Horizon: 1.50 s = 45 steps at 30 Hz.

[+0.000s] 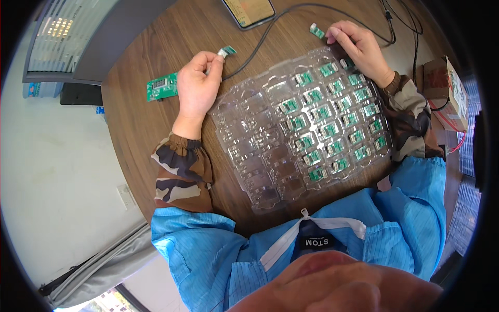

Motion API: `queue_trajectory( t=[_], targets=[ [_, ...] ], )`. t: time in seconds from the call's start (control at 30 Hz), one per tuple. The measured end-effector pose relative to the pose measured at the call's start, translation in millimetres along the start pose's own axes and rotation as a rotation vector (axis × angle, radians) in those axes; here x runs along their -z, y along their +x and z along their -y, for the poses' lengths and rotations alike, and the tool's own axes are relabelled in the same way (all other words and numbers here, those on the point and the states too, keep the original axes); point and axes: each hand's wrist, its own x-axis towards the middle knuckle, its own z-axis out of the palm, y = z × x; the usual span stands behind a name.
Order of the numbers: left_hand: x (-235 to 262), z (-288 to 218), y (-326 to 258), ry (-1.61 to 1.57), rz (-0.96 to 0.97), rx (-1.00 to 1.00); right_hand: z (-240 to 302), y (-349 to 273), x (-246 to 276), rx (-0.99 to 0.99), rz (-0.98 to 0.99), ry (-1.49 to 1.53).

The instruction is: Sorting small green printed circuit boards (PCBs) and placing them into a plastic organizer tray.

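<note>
My left hand [200, 78] is closed in a pinch on a small green circuit board with a white connector [226, 51], held above the table beyond the tray. My right hand [359, 48] reaches over the tray's far right corner. Its thumb and forefinger pinch the edge of another small green circuit board [316, 31], white connector outward. Between my arms lies a clear plastic tray [244, 151] of moulded pockets. Several like boards [328, 130] fill pockets on its right side; the left pockets hold none. A larger green board with a dark display [162, 87] lies beside my left hand.
A phone [250, 11] with a lit screen lies at the far edge of the wooden table [132, 125]. A black cable [260, 41] curves across the table behind the tray. A cardboard box [442, 91] stands at the right, a grey partition [122, 39] at the far left.
</note>
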Motion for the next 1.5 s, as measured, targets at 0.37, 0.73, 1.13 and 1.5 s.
queue_trajectory(
  t=[0.37, 0.73, 1.13, 1.5],
  targets=[
    [-1, -1, 6, 0.016, -0.005, -0.010, -17, 9, -18, -0.061, -0.119, 0.355],
    [-2, 4, 0, 0.033, -0.009, -0.041, 8, 0, 1, -0.055, 0.009, -0.069],
    [-4, 4, 4, 0.087, -0.027, -0.083, 8, 3, 3, -0.030, -0.021, -0.095],
    [-4, 1, 4, 0.104, -0.025, -0.072, 71, -67, 61, 0.084, 0.061, -0.514]
  ],
)
